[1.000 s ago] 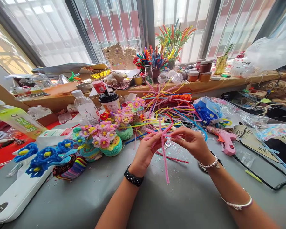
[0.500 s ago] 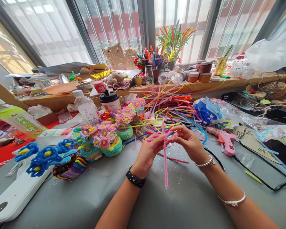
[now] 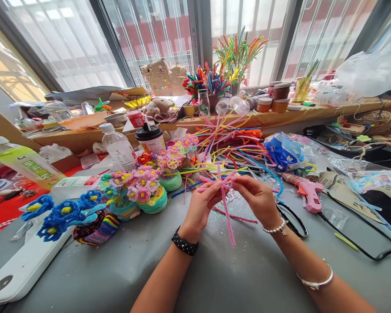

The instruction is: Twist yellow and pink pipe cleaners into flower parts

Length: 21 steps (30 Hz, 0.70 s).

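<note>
Pink pipe cleaners (image 3: 228, 217), crossed into a star-like shape, are held up over the grey table (image 3: 195, 278). My left hand (image 3: 200, 206) pinches them near the crossing, thumb on top. With thumb and fingertips, my right hand (image 3: 257, 198) grips one of the arms on the right side. One long pink stem hangs down toward me, and shorter ones point left and away. Behind and below the hands, a dark red tinsel stem (image 3: 236, 215) lies among scattered glitter. The exact spot where the stems join is partly hidden by my fingers.
At left stand pipe-cleaner flower pots, with blue flowers (image 3: 60, 217) and pink flowers (image 3: 145, 184). A pink glue gun (image 3: 308, 191) with a black cord lies right, near black-handled scissors (image 3: 293, 221). Loose pipe cleaners (image 3: 234, 139) pile up behind. A white power bank-like slab (image 3: 29, 265) lies front left.
The pink shape has turned slightly, its hanging stem swinging right and up. My right hand has shifted a little and now pinches an arm closer to its end.
</note>
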Each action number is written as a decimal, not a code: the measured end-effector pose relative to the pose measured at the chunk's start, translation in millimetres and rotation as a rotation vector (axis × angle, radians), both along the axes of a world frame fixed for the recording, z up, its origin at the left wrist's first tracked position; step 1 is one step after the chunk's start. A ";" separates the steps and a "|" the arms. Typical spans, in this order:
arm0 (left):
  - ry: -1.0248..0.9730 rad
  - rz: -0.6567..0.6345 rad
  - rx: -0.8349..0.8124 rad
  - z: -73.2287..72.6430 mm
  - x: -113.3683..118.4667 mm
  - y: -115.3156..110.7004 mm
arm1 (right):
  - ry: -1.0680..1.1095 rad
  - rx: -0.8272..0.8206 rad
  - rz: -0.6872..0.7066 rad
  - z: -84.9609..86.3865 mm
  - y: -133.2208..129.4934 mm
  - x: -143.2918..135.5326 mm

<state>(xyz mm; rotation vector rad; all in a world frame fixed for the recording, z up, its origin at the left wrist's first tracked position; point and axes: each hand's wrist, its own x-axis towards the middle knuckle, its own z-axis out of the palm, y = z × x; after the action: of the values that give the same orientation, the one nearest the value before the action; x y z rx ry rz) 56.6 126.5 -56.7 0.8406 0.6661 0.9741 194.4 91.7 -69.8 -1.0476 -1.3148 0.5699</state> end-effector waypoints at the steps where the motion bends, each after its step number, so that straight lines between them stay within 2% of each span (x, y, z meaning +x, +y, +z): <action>1: 0.002 -0.002 -0.003 0.0 0.4 -0.4 | -0.052 0.021 -0.027 0.4 -0.5 -0.4; 6: -0.009 -0.006 0.000 1.0 1.6 -3.2 | -0.354 0.186 -0.135 3.0 -3.3 -1.7; 11: -0.038 -0.027 0.019 0.8 1.9 -5.0 | -0.502 0.270 -0.164 -1.5 -3.5 -2.4; 17: -0.020 -0.020 0.004 -0.4 1.8 -4.4 | -0.457 0.258 -0.308 -3.6 -4.9 -5.7; 21: -0.017 -0.013 -0.006 -0.3 2.3 -4.3 | -0.504 0.287 -0.290 -1.4 -5.9 -5.7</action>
<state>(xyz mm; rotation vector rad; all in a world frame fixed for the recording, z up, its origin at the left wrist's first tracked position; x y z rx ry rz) 58.9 122.3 -57.1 0.8301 0.6479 0.9661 188.7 85.8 -71.3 -1.1535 -1.5835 -0.1142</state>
